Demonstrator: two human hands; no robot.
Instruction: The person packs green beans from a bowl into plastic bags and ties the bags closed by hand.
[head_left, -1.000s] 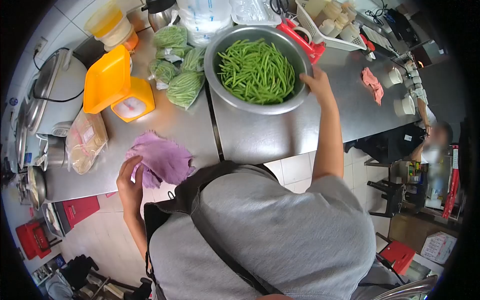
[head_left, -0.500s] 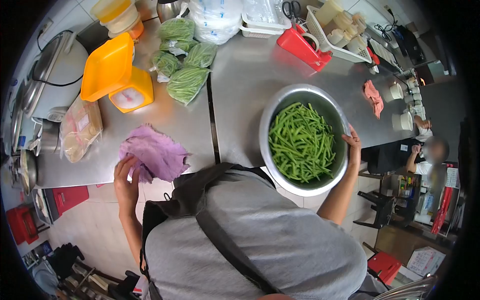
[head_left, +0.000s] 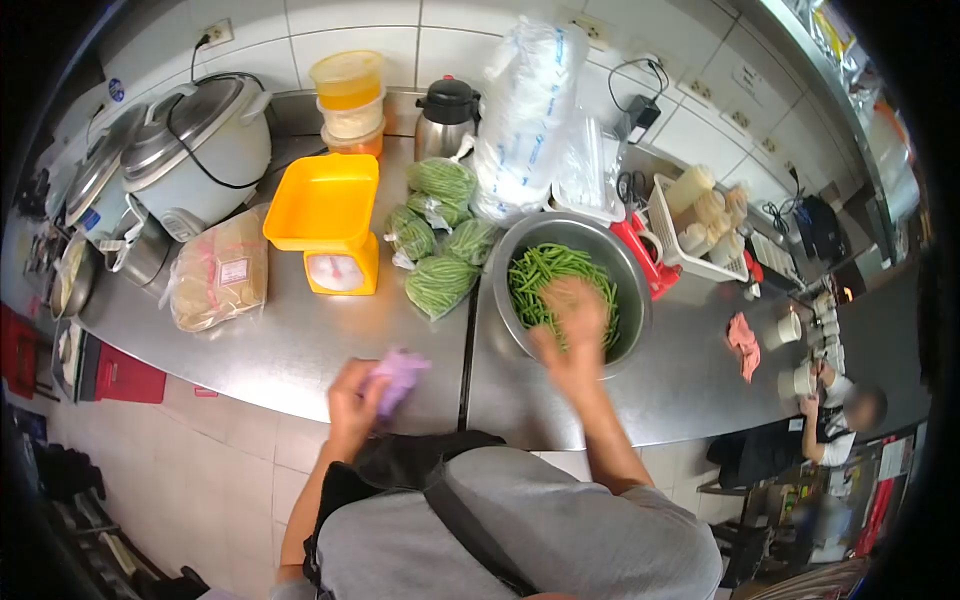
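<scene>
A metal bowl (head_left: 632, 280) of cut green beans (head_left: 540, 268) rests on the steel table, right of the seam. Over the beans is my right hand (head_left: 575, 325), blurred by motion, its fingers apart and no object seen in them. My left hand (head_left: 352, 405) pinches a bunched purple cloth (head_left: 402, 378) near the table's front edge. Bags of green beans (head_left: 440, 285) lie left of the bowl, next to a yellow scale (head_left: 345, 270) with a tray on top.
A red tape dispenser (head_left: 645, 258) and a white basket of bottles (head_left: 705, 265) are beyond the bowl. A tall roll of plastic bags (head_left: 525, 120) stands behind. Cookers (head_left: 200, 140) and a bagged brown package (head_left: 225, 275) are left. A co-worker (head_left: 835, 415) is far right.
The bowl has gone from the front edge back beside the bean bags. My right hand has left its rim and is over the beans. My left hand has gathered up the purple cloth.
</scene>
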